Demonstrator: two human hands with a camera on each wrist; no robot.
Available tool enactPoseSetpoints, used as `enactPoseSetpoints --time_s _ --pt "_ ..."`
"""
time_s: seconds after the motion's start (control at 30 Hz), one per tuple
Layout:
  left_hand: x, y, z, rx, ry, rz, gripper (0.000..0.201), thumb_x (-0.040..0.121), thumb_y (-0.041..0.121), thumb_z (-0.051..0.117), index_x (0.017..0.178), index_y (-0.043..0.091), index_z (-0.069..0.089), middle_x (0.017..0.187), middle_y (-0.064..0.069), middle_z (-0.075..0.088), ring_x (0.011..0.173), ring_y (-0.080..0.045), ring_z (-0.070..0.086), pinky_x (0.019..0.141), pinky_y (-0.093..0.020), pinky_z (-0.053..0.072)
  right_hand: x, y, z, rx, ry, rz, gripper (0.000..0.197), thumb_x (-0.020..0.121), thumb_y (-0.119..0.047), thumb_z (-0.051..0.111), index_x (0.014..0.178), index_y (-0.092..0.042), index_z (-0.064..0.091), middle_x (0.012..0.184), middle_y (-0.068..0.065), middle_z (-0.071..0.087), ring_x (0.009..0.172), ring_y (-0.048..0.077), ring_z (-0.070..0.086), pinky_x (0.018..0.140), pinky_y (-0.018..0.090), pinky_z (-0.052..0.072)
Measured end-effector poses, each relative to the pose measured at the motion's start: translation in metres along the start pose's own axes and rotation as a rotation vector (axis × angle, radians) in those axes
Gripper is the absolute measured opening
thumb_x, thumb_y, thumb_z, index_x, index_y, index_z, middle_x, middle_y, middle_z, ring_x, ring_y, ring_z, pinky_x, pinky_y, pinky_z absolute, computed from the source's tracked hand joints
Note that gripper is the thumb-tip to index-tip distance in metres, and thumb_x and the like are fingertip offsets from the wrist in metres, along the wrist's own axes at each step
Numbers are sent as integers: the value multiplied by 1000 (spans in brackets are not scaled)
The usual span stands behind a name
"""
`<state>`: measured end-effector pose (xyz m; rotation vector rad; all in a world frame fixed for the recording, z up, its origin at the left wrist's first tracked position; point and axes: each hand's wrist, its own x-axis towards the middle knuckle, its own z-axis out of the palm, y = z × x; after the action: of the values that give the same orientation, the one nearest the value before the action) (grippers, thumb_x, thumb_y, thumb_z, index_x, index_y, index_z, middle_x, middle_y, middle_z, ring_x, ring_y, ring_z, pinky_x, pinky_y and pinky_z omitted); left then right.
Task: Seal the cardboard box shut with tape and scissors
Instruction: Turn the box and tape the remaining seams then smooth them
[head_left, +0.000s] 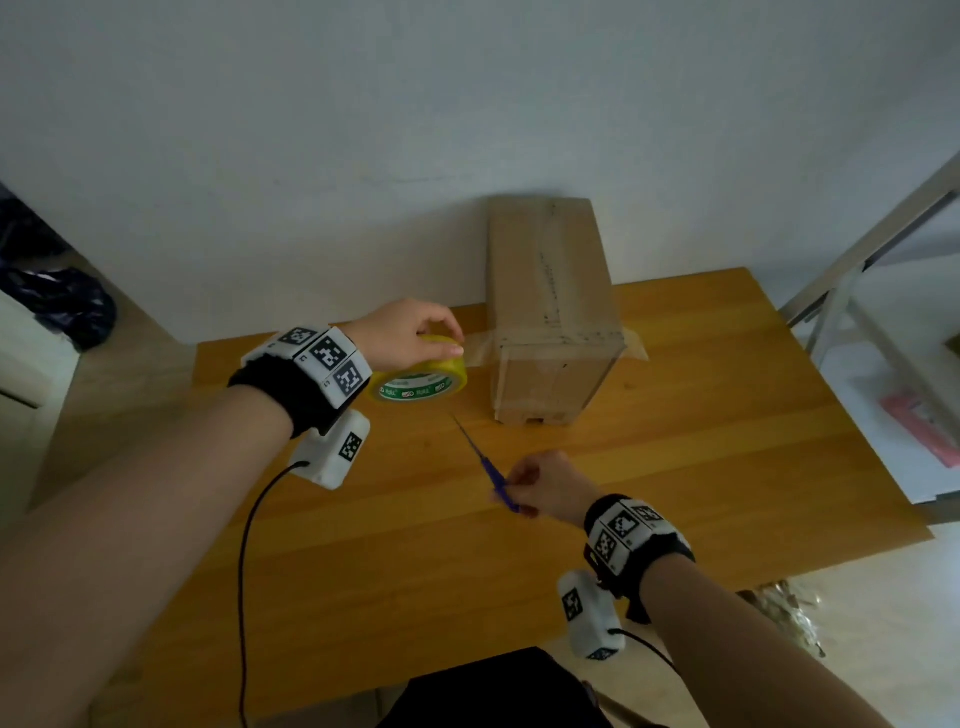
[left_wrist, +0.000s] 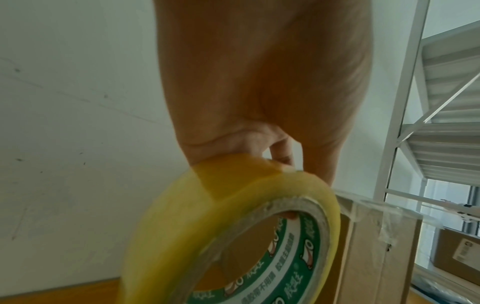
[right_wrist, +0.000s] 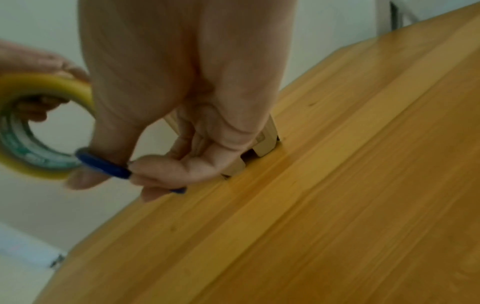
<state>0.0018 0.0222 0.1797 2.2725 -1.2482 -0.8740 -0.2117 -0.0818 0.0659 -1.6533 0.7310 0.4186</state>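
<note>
Cardboard box (head_left: 553, 312): stands upright on the wooden table (head_left: 675, 467), at about 1 o'clock from the table's middle, its far side near the wall (head_left: 363, 130). Old tape marks run down its top and front.

Tape strip (head_left: 480, 347): a clear band stretches from the roll to the box's left face and across its front; a loose end sticks out past the right edge at 3 o'clock.

Tape roll (head_left: 422, 376): yellowish with a green-printed core, at 9 o'clock from the box, just beside it.

Left hand (head_left: 410, 332): comes down on the roll from above, fingers curled over the outer rim, one fingertip (left_wrist: 291, 215) showing inside the core in the left wrist view. These fingers lie near the box's left face but do not touch it.

Scissors (head_left: 480, 462): blue handles, thin blades pointing toward 11 o'clock, tip near the box's front lower corner, at 7 o'clock from the box.

Right hand (head_left: 545, 483): at 6 o'clock from the box and apart from it, thumb through one blue loop (right_wrist: 103, 165), other fingers curled at the second loop.

Blades: blurred; whether they are parted I cannot tell.

Shelf unit (head_left: 883, 312): white metal frame at 3 o'clock, beyond the table's edge.
</note>
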Motion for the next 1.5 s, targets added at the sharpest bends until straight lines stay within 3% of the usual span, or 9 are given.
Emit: enactPoseSetpoints --time_s 0.13,0.23,0.33,0.43,0.5,0.73,0.93,1.33,1.5 --pt "0 5 -6 32 7 17 23 88 35 58 107 22 62 109 3 57 114 -21 51 95 -38 41 -15 -14 -7 172 28 -5 25 81 -25 75 85 -6 60 83 7 67 70 16 64 68 26 55" --pt "-1 8 -7 44 -9 27 26 89 33 57 110 19 62 124 1 56 120 -20 47 99 -38 36 -22 -19 -9 314 -12 -72 24 85 -29 69 94 -8 64 89 6 65 77 19 62 79 33 57" --pt "0 9 -8 48 -13 35 24 89 34 56 109 20 61 126 0 56 121 -21 47 100 -38 36 -27 -24 -10 417 -44 -115 31 86 -32 65 101 -5 63 96 11 61 77 20 61 87 41 55" --pt "2 10 -9 53 -15 38 25 89 32 56 109 18 61 127 -2 56 122 -23 47 102 -40 37 -32 -27 -7 497 -77 -143 48 75 -42 67 101 -2 61 97 12 58 74 18 61 90 42 53" --pt "3 11 -8 58 -17 34 23 89 33 57 108 20 61 129 -2 55 123 -24 47 104 -43 37 -34 -30 -4 526 -100 -153 49 72 -45 66 98 -4 60 95 11 57 72 17 60 91 42 52" --pt "5 12 -6 63 -12 21 23 88 33 58 106 19 62 128 -2 55 122 -24 47 97 -35 36 -25 -44 3 528 -54 -155 53 69 -52 64 94 -5 61 88 8 59 74 18 58 86 38 53" --pt "5 15 -5 70 -6 13 28 88 32 59 110 15 62 124 -3 57 115 -23 50 86 -28 34 -16 -46 7 505 11 -198 36 88 -39 60 93 -4 62 84 7 60 68 16 57 72 31 54" --pt "14 6 -3 90 -4 -11 27 85 36 61 104 17 63 118 -2 60 110 -21 54 91 -34 41 -13 -44 5 368 166 -227 27 88 -35 63 82 -8 64 70 2 61 52 9 47 51 21 41" --pt "18 4 4 113 37 -8 26 86 34 61 105 17 63 123 0 58 114 -20 51 87 -29 34 -16 -45 0 320 227 -247 24 89 -30 64 81 -8 64 66 0 58 46 6 43 46 19 39"
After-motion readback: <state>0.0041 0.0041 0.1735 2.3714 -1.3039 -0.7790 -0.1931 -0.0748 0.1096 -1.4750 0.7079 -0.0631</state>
